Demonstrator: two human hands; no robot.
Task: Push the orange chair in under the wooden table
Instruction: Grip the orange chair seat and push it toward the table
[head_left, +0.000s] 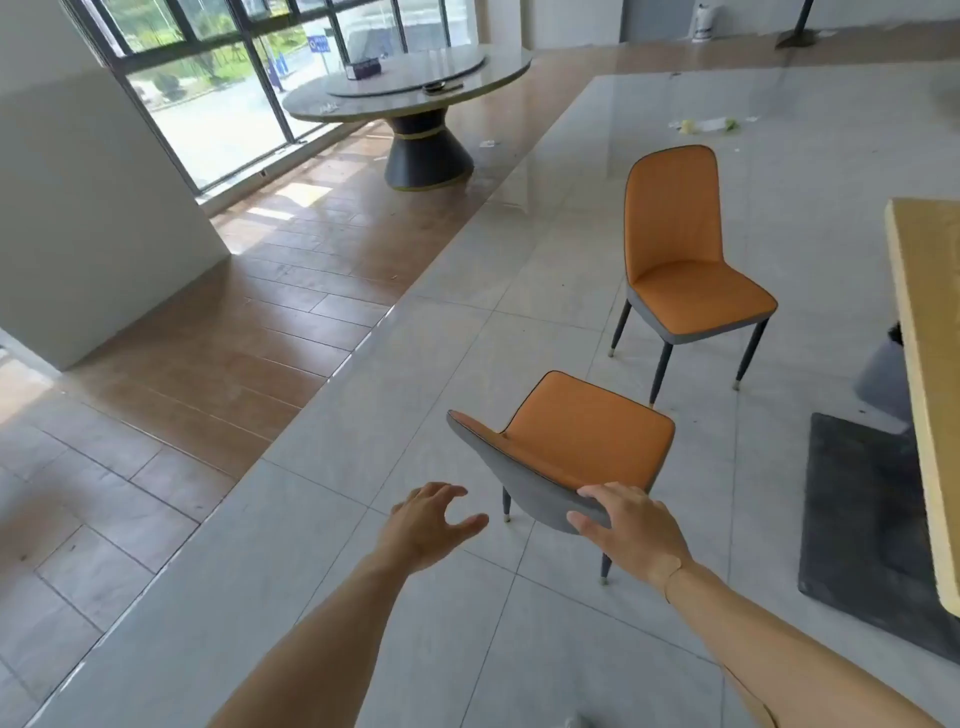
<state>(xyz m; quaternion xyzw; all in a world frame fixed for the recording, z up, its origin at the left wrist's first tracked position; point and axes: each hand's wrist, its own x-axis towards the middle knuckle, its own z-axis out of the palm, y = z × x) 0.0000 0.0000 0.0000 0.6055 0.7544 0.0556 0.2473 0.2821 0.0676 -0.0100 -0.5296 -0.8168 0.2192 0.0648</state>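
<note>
Grasp step, push not started. Right hand (631, 525) grips the top edge of the near chair (566, 457) back, thumb on the grey shell. Left hand (434, 522) hovers just beside it, fingers spread loose, holding nothing. Chair stands on glossy grey floor tiles (415, 389), well apart from the wooden tabletop (927, 364) at right. Next: left hand takes the back, then a turn and shove rightward toward the table. Seat smooth orange leatherette, curved, thin dark legs. Second chair (680, 249) stands farther off; round table (410, 88) by the window.

A round grey table (415, 85) stands by the window (208, 93); a dark mat (857, 519) lies on the floor tiles.
</note>
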